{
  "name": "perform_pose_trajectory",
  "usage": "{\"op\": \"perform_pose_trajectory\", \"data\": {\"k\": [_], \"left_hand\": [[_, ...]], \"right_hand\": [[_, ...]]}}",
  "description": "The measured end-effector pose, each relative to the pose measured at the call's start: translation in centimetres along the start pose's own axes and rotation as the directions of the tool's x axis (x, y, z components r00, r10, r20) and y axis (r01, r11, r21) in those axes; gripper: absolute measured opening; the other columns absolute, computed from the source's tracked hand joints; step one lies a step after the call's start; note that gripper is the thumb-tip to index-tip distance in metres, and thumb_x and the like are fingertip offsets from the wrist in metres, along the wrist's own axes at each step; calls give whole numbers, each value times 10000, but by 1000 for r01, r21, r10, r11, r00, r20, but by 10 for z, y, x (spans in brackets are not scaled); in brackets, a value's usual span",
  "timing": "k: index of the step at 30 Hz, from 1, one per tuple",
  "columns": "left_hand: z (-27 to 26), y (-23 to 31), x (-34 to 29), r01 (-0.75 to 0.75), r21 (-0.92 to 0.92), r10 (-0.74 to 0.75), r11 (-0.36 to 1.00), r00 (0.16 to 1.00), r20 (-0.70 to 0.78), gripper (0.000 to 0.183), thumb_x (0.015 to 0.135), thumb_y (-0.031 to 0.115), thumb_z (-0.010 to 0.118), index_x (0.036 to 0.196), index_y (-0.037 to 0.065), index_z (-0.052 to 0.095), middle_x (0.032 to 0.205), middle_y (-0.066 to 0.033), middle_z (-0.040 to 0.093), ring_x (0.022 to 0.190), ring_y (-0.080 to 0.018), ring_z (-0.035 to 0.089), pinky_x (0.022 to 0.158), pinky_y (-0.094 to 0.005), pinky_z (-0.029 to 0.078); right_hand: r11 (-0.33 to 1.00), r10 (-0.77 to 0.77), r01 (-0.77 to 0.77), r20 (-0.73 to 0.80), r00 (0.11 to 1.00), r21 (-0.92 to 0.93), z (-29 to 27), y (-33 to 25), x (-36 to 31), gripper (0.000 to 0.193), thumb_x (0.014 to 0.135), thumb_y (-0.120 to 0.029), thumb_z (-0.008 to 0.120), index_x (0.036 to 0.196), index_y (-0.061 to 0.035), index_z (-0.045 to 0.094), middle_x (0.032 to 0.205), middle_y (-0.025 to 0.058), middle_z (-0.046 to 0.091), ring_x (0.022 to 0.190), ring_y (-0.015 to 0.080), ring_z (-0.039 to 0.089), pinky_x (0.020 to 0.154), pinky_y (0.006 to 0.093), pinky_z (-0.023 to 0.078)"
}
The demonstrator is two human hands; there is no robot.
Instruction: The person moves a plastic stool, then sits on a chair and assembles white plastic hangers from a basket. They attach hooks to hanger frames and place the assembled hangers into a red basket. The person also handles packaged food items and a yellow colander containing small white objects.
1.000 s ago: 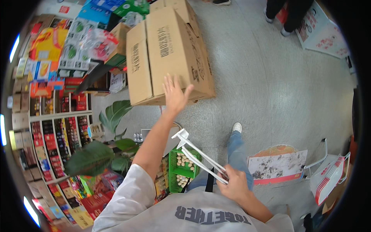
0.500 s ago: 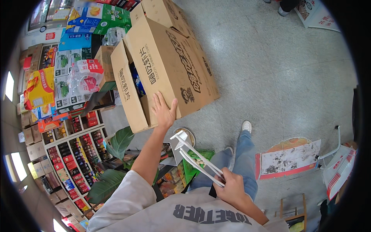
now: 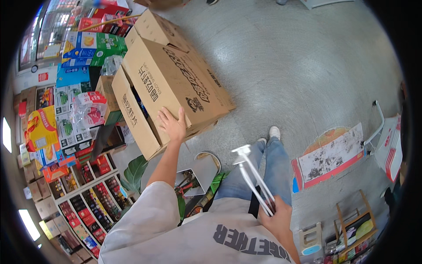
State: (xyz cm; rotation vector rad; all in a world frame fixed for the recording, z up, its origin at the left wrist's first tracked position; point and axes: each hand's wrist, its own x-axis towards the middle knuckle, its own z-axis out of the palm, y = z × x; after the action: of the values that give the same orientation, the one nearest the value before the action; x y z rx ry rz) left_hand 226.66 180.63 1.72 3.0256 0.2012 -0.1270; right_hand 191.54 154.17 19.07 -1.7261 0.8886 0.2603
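Observation:
My left hand [image 3: 172,125] lies flat with fingers apart on the near edge of a large brown cardboard box [image 3: 169,83]. The box leans at an angle, and a flap [image 3: 133,113] along its left side stands slightly away. A narrow gap there shows a little dark blue content, mostly hidden. Close to my body on the right, my right hand [image 3: 278,219] is closed around a pair of long white rods [image 3: 256,178] with flat crosspieces at their far ends. The rods point away from me over my legs.
Stacked cartons [image 3: 66,119] and shelves of packaged goods [image 3: 90,198] line the left. A green plant [image 3: 134,174] and a round-topped container [image 3: 209,163] stand near my legs. On the right floor lie a worn sign board [image 3: 329,156], a white-framed sign [image 3: 387,149] and a wooden chair [image 3: 358,229].
The view has shifted, with the box now farther left. The gap beside its flap looks narrower. My right hand has moved the rods rightward and more upright. My feet are closer together.

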Motion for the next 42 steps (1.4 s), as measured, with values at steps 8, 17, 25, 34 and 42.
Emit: {"op": "perform_pose_trajectory", "data": {"k": [8, 17, 25, 34, 42], "left_hand": [[-29, 128, -178, -115, -716, 619, 689, 607, 498, 849, 873, 497, 710, 1481, 1, 387, 1506, -204, 421, 1395, -326, 396, 1134, -438, 334], [-133, 279, -455, 736, -408, 842, 540, -481, 245, 962, 762, 346, 853, 1520, 99, 315, 1412, -168, 509, 1264, -337, 551, 1076, -475, 446], [-118, 290, -707, 707, -158, 707, 689, -608, 363, 247, 913, 84, 689, 1120, 100, 556, 985, -90, 663, 907, -248, 682, 834, -410, 544], [-115, 318, -909, 492, -262, 556, 831, -711, 430, 116, 946, 110, 657, 1003, 110, 556, 924, -57, 642, 865, -189, 657, 820, -418, 561], [-111, 361, -1096, 242, -254, 340, 936, -809, 480, 168, 937, 106, 671, 1050, 85, 547, 1021, -124, 675, 933, -274, 697, 875, -436, 568]], "right_hand": [[924, 326, -238, -291, 899, 300, -23, 47, -102, 229, 789, -136, 746, 753, -15, 554, 566, 46, 552, 498, 89, 497, 490, 283, 401], [675, 562, -199, -321, 762, 710, -75, 132, -238, 119, 827, -63, 700, 821, -9, 594, 585, 15, 570, 492, 75, 530, 471, 256, 419], [647, 582, -119, -386, 716, 753, -140, 254, -403, 181, 809, -117, 736, 869, 17, 629, 580, 28, 615, 536, 72, 587, 502, 245, 459], [459, 586, 224, -482, 651, 860, -179, 364, -511, 429, 1016, -330, 528, 998, 91, 610, 732, 122, 689, 623, 157, 679, 578, 274, 562], [483, 781, 216, -529, 332, 849, -238, 441, -576, 446, 1030, -335, 475, 957, 90, 589, 719, 151, 677, 593, 184, 670, 535, 298, 541]]}}
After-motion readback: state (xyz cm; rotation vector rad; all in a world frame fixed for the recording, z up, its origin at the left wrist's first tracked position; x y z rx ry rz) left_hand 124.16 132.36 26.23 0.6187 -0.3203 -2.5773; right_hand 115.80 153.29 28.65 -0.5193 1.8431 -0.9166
